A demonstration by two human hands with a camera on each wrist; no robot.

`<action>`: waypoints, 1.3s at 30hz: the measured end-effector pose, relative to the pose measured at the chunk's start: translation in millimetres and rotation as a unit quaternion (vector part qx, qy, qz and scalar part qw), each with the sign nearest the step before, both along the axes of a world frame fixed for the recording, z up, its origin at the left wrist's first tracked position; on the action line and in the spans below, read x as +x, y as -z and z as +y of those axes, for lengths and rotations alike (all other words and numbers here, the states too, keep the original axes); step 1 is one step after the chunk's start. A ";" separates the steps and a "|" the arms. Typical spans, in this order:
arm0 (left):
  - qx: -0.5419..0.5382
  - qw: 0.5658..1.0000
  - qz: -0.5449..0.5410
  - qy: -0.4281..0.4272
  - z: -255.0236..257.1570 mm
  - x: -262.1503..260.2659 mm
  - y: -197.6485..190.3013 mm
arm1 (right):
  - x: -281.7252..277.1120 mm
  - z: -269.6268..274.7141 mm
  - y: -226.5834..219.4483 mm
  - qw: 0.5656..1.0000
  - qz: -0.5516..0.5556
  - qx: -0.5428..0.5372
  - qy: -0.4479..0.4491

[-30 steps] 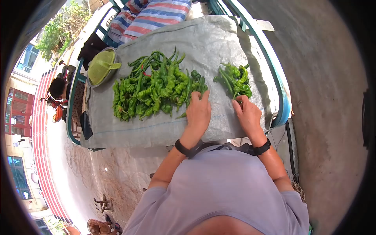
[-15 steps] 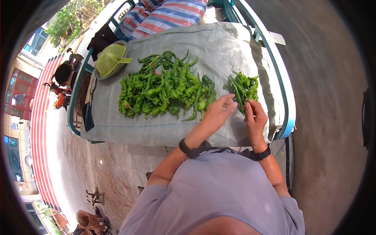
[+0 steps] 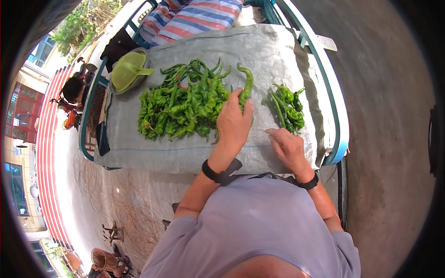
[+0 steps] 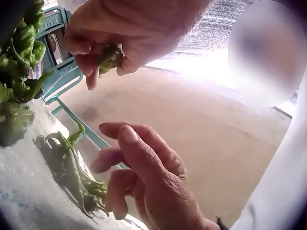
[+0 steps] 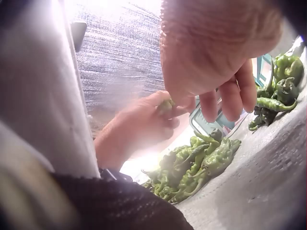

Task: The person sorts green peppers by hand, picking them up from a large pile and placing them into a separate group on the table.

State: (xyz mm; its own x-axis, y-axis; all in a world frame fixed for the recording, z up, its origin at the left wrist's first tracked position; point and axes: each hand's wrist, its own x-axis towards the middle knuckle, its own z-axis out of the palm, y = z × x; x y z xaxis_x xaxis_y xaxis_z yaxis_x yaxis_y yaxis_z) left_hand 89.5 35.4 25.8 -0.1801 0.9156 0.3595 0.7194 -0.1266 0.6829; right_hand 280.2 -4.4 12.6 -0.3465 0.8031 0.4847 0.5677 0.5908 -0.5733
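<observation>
The left hand (image 3: 234, 124) is grasping a single long green pepper (image 3: 248, 82), thumb and fingers pinching it, and the pepper is pointing toward the far side, its tip curling over to the left. That hand is working right at the right edge of the large pile (image 3: 181, 109), where wrinkled green peppers are lying heaped together, a touch of red (image 3: 181, 86) showing at the far side.

Over on the right, the right hand (image 3: 288, 147) is holding nothing: its fingers are hanging loose and slightly bent, and the left wrist view is showing them spread apart. It is hovering just on the near side of the small pile (image 3: 288, 104); whether any fingertip is touching a pepper there, I can't tell. A bare strip of the grey sheet (image 3: 262, 139) is running between the two piles.

Both wrists are wearing black bands (image 3: 309, 183). A green strainer (image 3: 129, 70) is sitting at the far left, its handle pointing right, and a striped cloth (image 3: 194, 21) is lying beyond the sheet. A teal rail (image 3: 342, 125) is curving along the right side, and off to the left another person (image 3: 73, 89) is showing beyond the frame.
</observation>
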 end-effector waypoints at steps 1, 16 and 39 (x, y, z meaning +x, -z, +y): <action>-0.026 0.999 0.036 -0.025 2.8 -1.9 -9.9 | 1.3 -0.3 3.8 1.000 0.006 -0.003 0.006; -0.024 0.993 0.112 -0.006 3.8 -9.8 -4.9 | 19.7 10.0 29.6 0.963 -0.149 -0.093 0.206; -0.169 0.974 -0.108 0.103 -4.8 21.8 29.5 | -1.0 9.9 0.0 0.983 -0.039 -0.085 0.159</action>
State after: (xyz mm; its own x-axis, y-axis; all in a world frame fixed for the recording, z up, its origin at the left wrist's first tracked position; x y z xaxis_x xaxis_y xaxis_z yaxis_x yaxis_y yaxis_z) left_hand 111.3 30.6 -3.7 -0.0186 0.9998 0.0060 0.5382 0.0049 0.8428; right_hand 279.2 5.5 12.7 -0.0948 0.9437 0.3170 0.7543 0.2759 -0.5958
